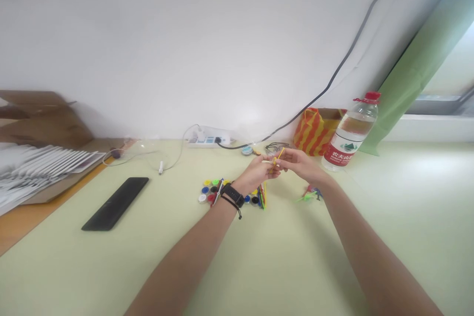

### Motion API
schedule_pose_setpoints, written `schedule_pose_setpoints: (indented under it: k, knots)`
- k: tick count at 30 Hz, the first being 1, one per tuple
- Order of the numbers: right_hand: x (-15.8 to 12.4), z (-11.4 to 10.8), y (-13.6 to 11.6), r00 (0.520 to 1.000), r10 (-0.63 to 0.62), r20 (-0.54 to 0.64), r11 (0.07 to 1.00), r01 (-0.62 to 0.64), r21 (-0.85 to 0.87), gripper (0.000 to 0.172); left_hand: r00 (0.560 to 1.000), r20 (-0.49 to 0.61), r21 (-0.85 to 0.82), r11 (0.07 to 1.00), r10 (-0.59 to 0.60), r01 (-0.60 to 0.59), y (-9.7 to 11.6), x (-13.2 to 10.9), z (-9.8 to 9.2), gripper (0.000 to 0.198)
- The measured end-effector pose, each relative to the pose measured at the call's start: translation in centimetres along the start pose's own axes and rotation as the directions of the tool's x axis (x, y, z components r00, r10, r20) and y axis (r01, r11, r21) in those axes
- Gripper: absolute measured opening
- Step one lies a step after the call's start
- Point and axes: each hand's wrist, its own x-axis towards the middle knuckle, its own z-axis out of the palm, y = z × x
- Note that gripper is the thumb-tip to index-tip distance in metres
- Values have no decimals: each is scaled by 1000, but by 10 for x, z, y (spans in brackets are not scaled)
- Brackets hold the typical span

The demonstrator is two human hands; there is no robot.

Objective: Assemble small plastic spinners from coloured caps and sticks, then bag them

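My left hand (255, 174) and my right hand (301, 163) meet above the pale green table (259, 256), fingers pinched together on a thin yellow stick (279, 156) held between them. The left wrist wears a black watch and a cord bracelet. Under the left hand lies a cluster of small coloured round pieces (212, 192) and a bundle of coloured sticks (262, 196). A small green and red assembled piece (310, 193) rests on the table below my right wrist.
A water bottle (351, 133) with a red cap stands at the right, next to a red and yellow striped bag (314, 132). A black flat device (115, 203) lies at the left. A power strip (208, 141) with cables sits by the wall. White stacked items (37, 168) fill the left edge.
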Motion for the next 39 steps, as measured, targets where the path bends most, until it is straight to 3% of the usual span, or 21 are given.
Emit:
schedule_pose_setpoints:
  k: [3,6,13,16,20,22,25,28,34,39]
  knots:
    - [2,0,3,1000,15,9,1000,-15,7,44,998,-46,100,995,36,-32,1,0,-2,31]
    - [3,-1,5,999,34,9,999,-35,23,45,988,-44,240,962,146,-131,4,-1,-9,42]
    - [0,0,4,994,62,94,988,-74,135,23,906,166,450,788,389,-421,5,-4,-15,37]
    - [-1,3,4,993,80,90,994,-87,70,13,853,252,518,681,457,-518,3,-6,-12,25]
    - [1,4,10,993,115,41,980,-106,-166,14,860,287,629,594,422,-501,-1,-8,-9,9]
    - [2,2,16,986,170,3,928,-159,-338,23,879,270,662,588,392,-465,-4,-10,-8,5]
    - [1,-6,27,954,299,30,811,-237,-535,29,894,324,743,502,308,-443,-10,-13,-6,9]
    - [-4,-17,33,915,395,76,755,-277,-595,27,901,380,812,389,211,-434,-13,-16,-4,11]
    - [-18,-39,23,864,490,111,698,-313,-644,11,922,365,882,270,131,-387,-10,-13,-15,6]
    - [-22,-46,15,725,644,243,623,-313,-717,22,922,374,896,219,98,-387,-6,-13,-19,18]
